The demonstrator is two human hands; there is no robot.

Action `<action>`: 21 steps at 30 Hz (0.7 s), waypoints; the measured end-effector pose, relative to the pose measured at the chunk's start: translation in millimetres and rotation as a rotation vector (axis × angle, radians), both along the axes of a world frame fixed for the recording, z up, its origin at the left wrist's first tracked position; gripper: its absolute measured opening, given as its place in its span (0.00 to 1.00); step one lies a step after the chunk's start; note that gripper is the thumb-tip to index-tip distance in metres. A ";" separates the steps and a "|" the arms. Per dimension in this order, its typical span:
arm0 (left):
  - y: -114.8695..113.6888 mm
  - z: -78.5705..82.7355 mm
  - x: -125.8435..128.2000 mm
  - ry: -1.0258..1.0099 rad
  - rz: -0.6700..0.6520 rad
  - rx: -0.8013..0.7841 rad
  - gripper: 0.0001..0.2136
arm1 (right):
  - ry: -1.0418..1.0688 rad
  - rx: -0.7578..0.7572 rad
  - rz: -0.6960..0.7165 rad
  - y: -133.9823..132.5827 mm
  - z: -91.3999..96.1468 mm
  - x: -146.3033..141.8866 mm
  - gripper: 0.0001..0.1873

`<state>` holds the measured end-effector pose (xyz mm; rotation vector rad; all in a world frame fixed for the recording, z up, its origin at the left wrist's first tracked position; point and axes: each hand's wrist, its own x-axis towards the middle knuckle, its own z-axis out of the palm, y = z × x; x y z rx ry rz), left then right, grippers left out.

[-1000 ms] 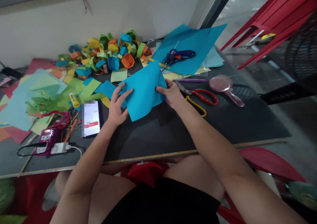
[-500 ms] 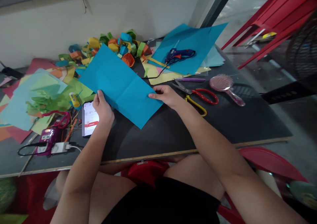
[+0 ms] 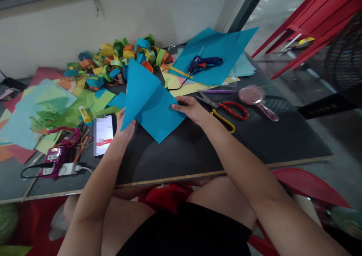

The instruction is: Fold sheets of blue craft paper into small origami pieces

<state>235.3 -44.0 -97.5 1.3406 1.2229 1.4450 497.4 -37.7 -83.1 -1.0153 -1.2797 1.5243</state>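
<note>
A blue sheet of paper [image 3: 162,111] is held above the dark table between my two hands. Its left half curls up and over toward the right. My left hand [image 3: 127,128] is at the raised left part, its fingers partly behind the paper. At the right edge my right hand [image 3: 188,107] pinches the sheet between thumb and fingers. Scissors with red handles [image 3: 234,110] lie just right of my right hand, near a yellow handle [image 3: 224,122]. A phone [image 3: 104,135] with a lit screen lies left of my left hand.
Behind the sheet is a heap of folded coloured paper pieces [image 3: 106,62]. A blue glue gun [image 3: 205,63] rests on another blue sheet [image 3: 223,45]. Right of the scissors lies a pink hairbrush [image 3: 256,97]. A glue stick [image 3: 84,114] and a purple power socket [image 3: 55,160] are on the left.
My left hand has moved slightly right, bringing the left half of the blue paper up and over, where it lay flat before. My right hand keeps its grip in nearly the same place.
</note>
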 end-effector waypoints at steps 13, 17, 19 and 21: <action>-8.8 29.1 3.4 -0.357 -0.202 -0.522 0.15 | 0.007 0.142 -0.114 3.9 -1.9 -3.6 0.25; -9.7 28.4 5.6 -0.324 -0.088 -0.373 0.13 | -0.029 0.190 -0.210 5.8 -2.7 -5.8 0.27; -8.3 29.3 3.8 -0.239 0.077 -0.213 0.13 | -0.069 0.229 -0.252 4.8 -1.4 -6.7 0.27; -6.7 33.5 -2.2 -0.092 0.364 0.000 0.14 | -0.119 0.274 -0.301 2.1 0.6 -7.4 0.25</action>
